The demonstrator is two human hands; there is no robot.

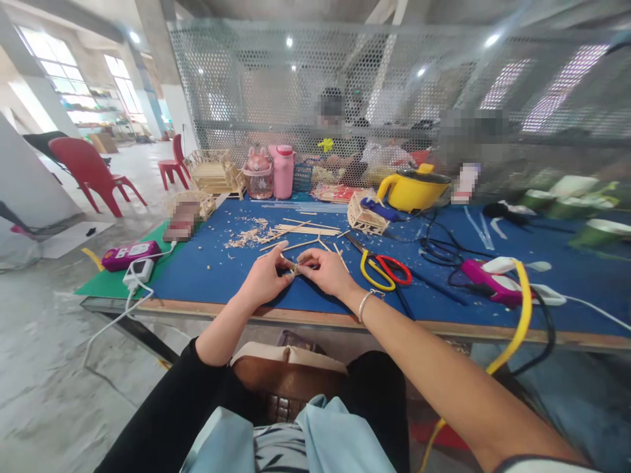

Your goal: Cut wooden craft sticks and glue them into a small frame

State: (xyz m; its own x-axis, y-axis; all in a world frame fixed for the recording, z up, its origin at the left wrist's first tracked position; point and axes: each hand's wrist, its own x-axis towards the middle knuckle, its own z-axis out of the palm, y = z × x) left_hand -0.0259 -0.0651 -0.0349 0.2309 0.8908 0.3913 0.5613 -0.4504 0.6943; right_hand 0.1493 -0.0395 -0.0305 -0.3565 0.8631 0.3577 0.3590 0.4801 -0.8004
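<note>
Above the front edge of the blue-topped table, my left hand (263,277) and my right hand (329,269) meet with their fingertips pinched on a small wooden stick piece (295,269). Fingers cover most of it, so its full shape is hidden. Just beyond the hands lie several thin wooden sticks (315,230), some loose and some leaning at angles. Scissors (387,270) with a yellow and a red handle rest to the right of my right hand. Farther back stands a small wooden lattice box (367,218), with a blue tool, perhaps a glue gun (379,209), against it.
Wood scraps (251,234) are scattered left of the sticks. A yellow pot (419,189), a pink bottle (282,174) and stacked wooden frames (214,174) line the back before a perforated screen (276,85). Purple power strips (131,255) and cables lie at both sides.
</note>
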